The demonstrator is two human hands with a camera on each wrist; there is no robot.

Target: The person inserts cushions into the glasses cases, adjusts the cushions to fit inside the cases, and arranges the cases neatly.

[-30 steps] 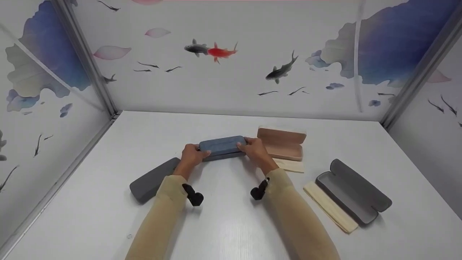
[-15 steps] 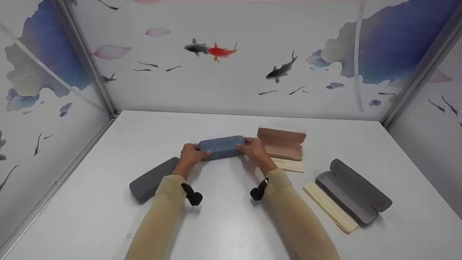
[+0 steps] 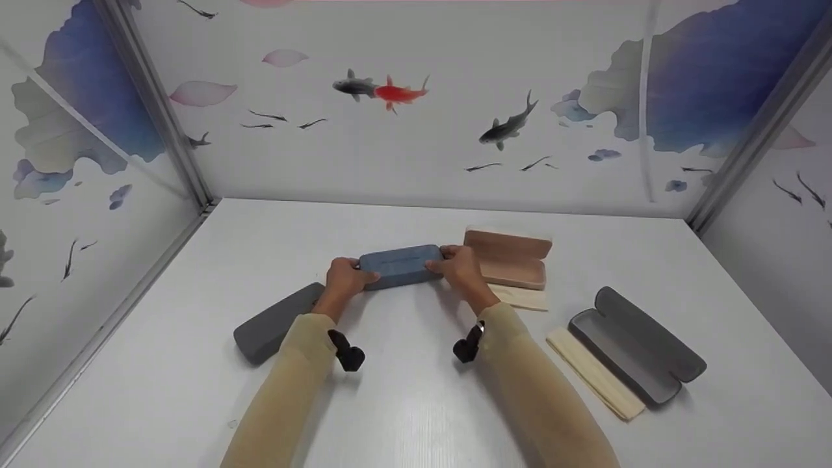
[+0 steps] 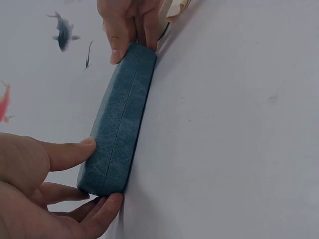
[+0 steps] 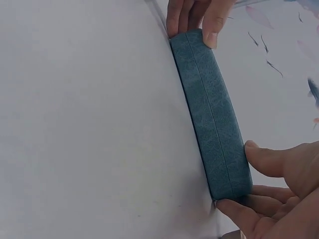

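A blue glasses case (image 3: pixel 401 266) with a marbled, leather-like surface is held between both hands near the middle of the table. Its lid is closed, and a thin seam runs along the side in both wrist views. My left hand (image 3: pixel 344 279) grips the left end, thumb on the top and fingers curled under the end. At the other end my right hand (image 3: pixel 461 270) holds it the same way, thumb on the lid (image 5: pixel 269 157). In the left wrist view the case (image 4: pixel 117 122) lies close over the white tabletop.
A closed grey glasses case (image 3: pixel 276 325) lies by the left forearm. An open pink-brown case (image 3: pixel 507 257) stands behind the right hand, with a cream cloth (image 3: pixel 520 298) before it. Farther right are an open grey case (image 3: pixel 637 351) and a folded cream cloth (image 3: pixel 595 374).
One second ago the blue case's lid stood slightly raised with a dark gap along its front; now it is closed. Both hands have kept their places at its ends.
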